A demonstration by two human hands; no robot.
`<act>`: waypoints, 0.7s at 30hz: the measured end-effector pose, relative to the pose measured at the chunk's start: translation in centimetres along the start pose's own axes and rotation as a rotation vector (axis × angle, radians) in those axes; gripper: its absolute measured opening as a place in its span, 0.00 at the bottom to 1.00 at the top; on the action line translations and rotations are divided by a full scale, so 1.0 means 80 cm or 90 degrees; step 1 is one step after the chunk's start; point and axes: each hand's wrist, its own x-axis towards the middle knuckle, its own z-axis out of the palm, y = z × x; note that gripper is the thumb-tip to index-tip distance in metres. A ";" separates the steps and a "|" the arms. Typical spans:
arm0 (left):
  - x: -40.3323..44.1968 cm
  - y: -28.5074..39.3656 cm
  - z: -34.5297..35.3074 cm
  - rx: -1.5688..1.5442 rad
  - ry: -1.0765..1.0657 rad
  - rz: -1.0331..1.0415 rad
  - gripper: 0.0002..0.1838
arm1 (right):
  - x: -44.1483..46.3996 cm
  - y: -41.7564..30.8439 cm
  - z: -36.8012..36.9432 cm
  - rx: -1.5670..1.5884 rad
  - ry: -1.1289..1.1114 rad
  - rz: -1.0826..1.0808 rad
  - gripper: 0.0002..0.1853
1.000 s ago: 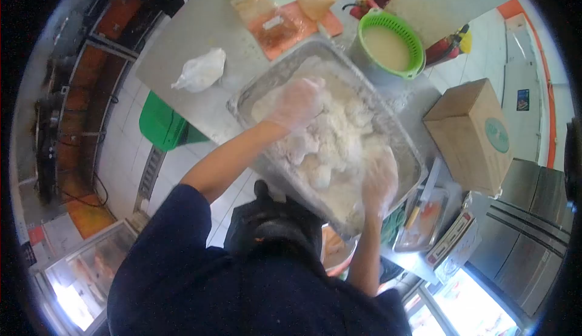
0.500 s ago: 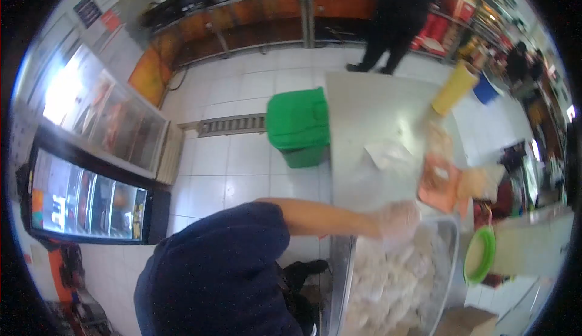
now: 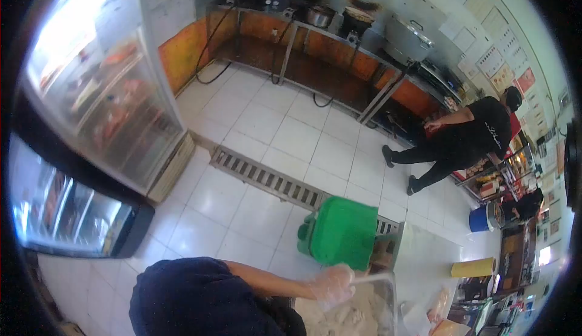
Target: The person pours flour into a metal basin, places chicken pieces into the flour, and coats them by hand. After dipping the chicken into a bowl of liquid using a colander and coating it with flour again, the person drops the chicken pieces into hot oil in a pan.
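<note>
My left hand [image 3: 333, 284], in a clear plastic glove, is over the far-left corner of a metal tray [image 3: 394, 299]. Its fingers look curled, though blur hides what they may hold. A pale streak beside the fingers could be the tray's rim or a thing in the hand. Whitish lumpy pieces, coated with what looks like flour [image 3: 345, 321], fill the tray. My right hand is out of view.
Beyond the tray stands a green lidded bin [image 3: 345, 230]. A metal table [image 3: 424, 245] carries a yellow roll [image 3: 473, 268]. Glass-door fridges [image 3: 115, 106] line the left. A co-worker [image 3: 470, 136] stands near the stoves; a blue bucket [image 3: 479, 219] is farther right.
My view has swung up and left, so the tray and table sit lower in it. My left hand stays around the tray's far end. The co-worker now shows in full.
</note>
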 end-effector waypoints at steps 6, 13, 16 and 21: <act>0.192 -0.136 -0.306 0.073 0.011 -0.062 0.20 | 0.046 -0.161 0.212 -0.006 0.027 0.042 0.16; 0.333 -0.335 -0.649 0.224 0.260 -0.304 0.21 | 0.165 -0.328 0.495 -0.031 -0.060 0.006 0.16; 0.382 -0.336 -0.812 0.182 0.451 -0.410 0.24 | 0.195 -0.417 0.632 -0.049 -0.119 -0.004 0.16; 0.493 -0.471 -1.083 0.253 0.576 -0.484 0.26 | 0.202 -0.523 0.922 -0.051 -0.203 -0.016 0.16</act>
